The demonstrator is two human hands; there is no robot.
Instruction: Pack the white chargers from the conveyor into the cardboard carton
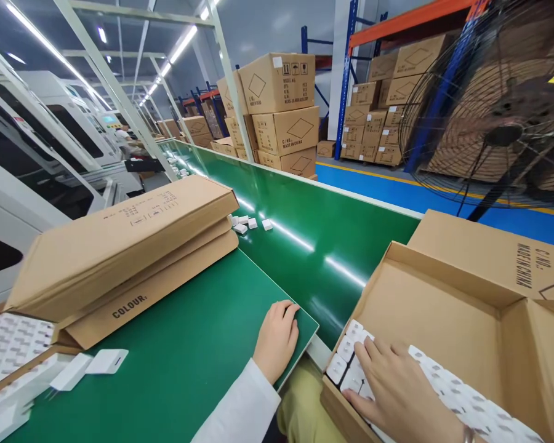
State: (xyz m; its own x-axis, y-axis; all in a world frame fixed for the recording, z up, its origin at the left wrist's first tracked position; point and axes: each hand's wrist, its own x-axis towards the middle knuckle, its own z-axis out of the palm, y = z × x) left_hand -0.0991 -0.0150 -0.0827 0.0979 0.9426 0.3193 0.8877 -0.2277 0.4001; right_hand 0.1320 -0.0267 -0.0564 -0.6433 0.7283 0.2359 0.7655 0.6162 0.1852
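My left hand (277,337) rests on the corner of the green worktable (198,320), its fingers slightly bent over the edge and nothing in them. My right hand (392,384) is spread over white plug adapters (447,384) packed in rows inside an open cardboard carton (447,289). Its fingertips touch the adapters near the carton's left wall, and the palm hides some of them. More white adapters (107,362) lie at the table's left, a few with metal prongs showing, beside another carton filled with adapters (16,341).
Cardboard flaps marked COLOUR (133,301) rise at the left of the table. Beyond it runs a green conveyor belt (300,227) with several loose adapters (247,223). Stacked cartons (284,123) stand behind, and a large fan (503,132) is at right.
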